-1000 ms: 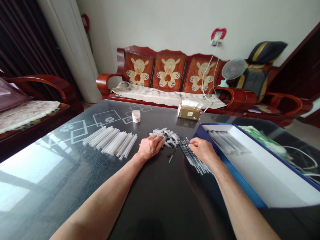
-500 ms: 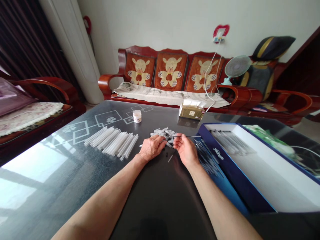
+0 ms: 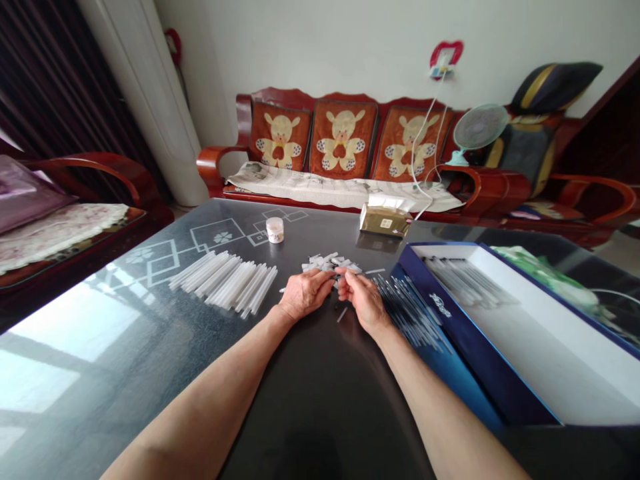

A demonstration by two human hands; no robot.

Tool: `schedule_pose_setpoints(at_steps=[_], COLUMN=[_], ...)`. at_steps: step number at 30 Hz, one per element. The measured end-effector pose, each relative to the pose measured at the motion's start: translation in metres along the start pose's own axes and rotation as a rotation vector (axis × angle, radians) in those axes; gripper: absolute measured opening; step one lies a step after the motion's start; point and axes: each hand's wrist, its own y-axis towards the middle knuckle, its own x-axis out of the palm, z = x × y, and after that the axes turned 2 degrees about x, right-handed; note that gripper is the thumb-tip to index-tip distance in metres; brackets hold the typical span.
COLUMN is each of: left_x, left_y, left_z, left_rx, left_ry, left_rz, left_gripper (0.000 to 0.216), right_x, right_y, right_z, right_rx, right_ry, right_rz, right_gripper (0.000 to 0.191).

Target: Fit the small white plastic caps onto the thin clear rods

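My left hand (image 3: 306,293) is closed in a pinch at the near edge of a pile of small white and black pen parts (image 3: 325,261). What its fingertips hold is too small to make out. My right hand (image 3: 364,300) is closed around a thin pen refill (image 3: 376,271), whose pale end sticks out to the right. The fingertips of both hands meet or nearly meet. Left of them lies a row of translucent white pen barrels (image 3: 225,280). More thin refills (image 3: 415,310) lie on a blue box lid to the right.
An open blue box (image 3: 480,373) with a white inside stands at the right, holding a row of pens (image 3: 465,280). A small round tub (image 3: 275,230) and a tissue pack (image 3: 385,220) stand farther back. A short loose stick (image 3: 342,314) lies near my hands.
My right hand has moved left towards my left hand, bringing the refill with it. The refill's dark end no longer shows beyond the fingers. My left hand stays about where it was.
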Motion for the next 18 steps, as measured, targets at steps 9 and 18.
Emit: schedule_pose_setpoints(at_steps=[9, 18], left_x=[0.003, 0.003], left_y=[0.0, 0.0], left_z=[-0.005, -0.004], left_rx=[-0.074, 0.055], left_ry=[0.044, 0.004], left_rz=[0.032, 0.045], left_gripper=[0.031, 0.033], right_x=[-0.002, -0.005], right_y=[0.007, 0.01], right_z=[-0.009, -0.004], right_rx=[-0.077, 0.039], right_ry=[-0.036, 0.203], right_rz=[0.158, 0.212], right_gripper=[0.037, 0.032])
